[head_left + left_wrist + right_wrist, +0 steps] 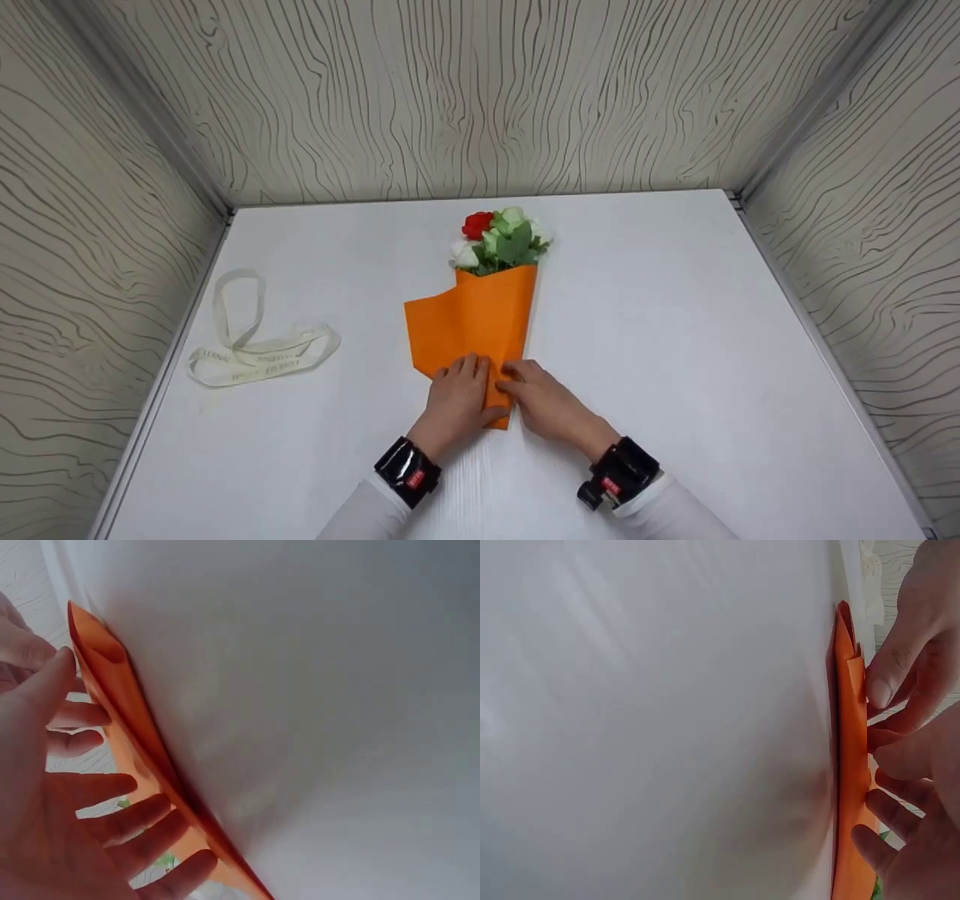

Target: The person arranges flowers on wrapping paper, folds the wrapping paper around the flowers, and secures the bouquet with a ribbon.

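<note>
A bouquet of red, white and pale green flowers with green leaves lies on the white table, its lower part wrapped in orange paper. The wrap narrows to a rolled lower end. My left hand rests on the lower paper, fingers extended and spread, thumb pointing across toward the right edge. On the other side, my right hand touches the paper's right edge with loosely bent fingertips. The stems are hidden inside the wrap. One paper flap sticks out to the left.
A loose cream ribbon with printed lettering lies looped on the left of the white table. Patterned panels stand behind and along both sides of the table. Both wrists wear black camera straps.
</note>
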Available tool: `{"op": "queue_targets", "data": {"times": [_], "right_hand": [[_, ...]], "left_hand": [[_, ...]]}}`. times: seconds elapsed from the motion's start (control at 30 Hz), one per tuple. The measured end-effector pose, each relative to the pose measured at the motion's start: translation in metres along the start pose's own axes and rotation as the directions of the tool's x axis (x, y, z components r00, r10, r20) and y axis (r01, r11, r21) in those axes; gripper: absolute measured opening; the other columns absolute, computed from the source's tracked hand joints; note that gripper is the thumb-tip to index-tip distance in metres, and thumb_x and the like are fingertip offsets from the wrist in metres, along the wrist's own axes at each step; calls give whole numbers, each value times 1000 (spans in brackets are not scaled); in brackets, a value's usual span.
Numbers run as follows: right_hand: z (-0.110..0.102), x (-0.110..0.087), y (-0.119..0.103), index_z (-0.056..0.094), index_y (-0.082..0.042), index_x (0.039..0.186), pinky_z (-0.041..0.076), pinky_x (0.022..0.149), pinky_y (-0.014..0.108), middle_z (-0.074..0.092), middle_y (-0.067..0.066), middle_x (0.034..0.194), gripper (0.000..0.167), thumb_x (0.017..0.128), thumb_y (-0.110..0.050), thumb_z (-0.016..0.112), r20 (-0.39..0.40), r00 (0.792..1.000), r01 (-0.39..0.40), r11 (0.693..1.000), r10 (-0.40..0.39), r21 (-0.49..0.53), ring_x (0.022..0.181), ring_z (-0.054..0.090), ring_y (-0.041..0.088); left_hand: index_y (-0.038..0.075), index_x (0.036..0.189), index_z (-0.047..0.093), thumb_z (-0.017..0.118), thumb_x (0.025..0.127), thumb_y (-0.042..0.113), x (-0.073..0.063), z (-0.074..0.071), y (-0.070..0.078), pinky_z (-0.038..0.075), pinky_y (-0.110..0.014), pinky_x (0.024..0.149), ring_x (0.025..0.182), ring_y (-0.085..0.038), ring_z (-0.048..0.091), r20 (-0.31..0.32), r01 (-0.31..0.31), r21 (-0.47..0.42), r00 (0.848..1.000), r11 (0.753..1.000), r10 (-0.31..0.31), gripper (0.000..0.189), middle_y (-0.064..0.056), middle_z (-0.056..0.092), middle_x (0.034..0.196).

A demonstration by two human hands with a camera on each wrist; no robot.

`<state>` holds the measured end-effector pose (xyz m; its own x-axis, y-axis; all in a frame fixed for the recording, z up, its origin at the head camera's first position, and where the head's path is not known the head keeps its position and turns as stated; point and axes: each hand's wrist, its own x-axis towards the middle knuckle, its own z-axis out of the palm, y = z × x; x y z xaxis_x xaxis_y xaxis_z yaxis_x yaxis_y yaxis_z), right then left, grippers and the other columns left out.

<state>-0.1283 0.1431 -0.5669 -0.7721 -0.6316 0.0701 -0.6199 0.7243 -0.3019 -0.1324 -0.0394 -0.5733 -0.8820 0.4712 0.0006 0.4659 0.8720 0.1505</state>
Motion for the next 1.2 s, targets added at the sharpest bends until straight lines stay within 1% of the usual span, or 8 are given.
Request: {"op": "queue_targets", "data": {"times": [0.13,0.27,0.4,0.5,0.63,0.73,0.83,1.2], "right_hand": [[1,-5,-5,63,-10,111,39,90,28,48,0,113,25,88,-9,53,13,998,63,997,-64,53,104,43,12],[-2,-11,-8,65,-11,106,40,89,28,51,-3,110,24,89,-5,50,49,995,78,980,-88,183,103,46,10],[-3,-8,-6,61,-7,110,39,91,31,50,0,112,25,90,-2,47,66,997,10,952,-32,307,106,47,13],[-2,0,-1,55,-4,117,37,94,34,47,3,116,30,89,0,46,63,997,-69,940,51,334,110,45,16],[-2,7,3,48,-5,126,33,96,38,42,6,125,37,89,-2,46,54,989,-148,965,140,217,117,40,20],[-1,12,9,45,-7,128,33,95,41,40,6,129,40,88,-3,46,50,986,-161,984,157,77,118,38,22],[-1,20,17,43,-8,128,34,92,42,39,6,130,42,87,-2,45,33,984,-174,985,174,-3,118,37,22],[-12,50,60,39,-9,132,28,93,48,36,7,134,43,90,-8,43,41,949,-312,950,313,-14,121,33,23]], "left_hand": [[2,135,34,48,72,70,0,2,2,33,-46,92,119,-28,34,33,28,1,999,1000,-28,94,-14,36,133],[3,137,30,48,69,73,-2,3,2,29,-48,96,125,-28,28,56,34,-14,998,999,-33,100,-16,30,138],[4,138,27,49,69,72,-1,4,2,26,-49,97,127,-32,23,74,37,20,997,999,-39,100,-17,26,139],[4,139,26,51,68,71,0,4,3,26,-50,97,127,-36,21,80,43,32,996,999,-45,101,-18,25,139],[5,140,23,49,68,72,0,3,5,25,-49,98,128,-35,19,118,57,42,991,997,-62,102,-19,22,141],[6,140,23,48,67,74,1,1,6,27,-48,98,128,-35,21,135,64,71,988,995,-73,103,-20,23,141],[5,139,25,50,66,74,2,-2,7,28,-47,97,126,-36,24,136,67,89,988,994,-79,104,-21,25,140],[5,139,27,54,63,73,2,-4,9,27,-51,96,123,-36,28,119,73,69,990,995,-81,105,-21,27,137]]}}
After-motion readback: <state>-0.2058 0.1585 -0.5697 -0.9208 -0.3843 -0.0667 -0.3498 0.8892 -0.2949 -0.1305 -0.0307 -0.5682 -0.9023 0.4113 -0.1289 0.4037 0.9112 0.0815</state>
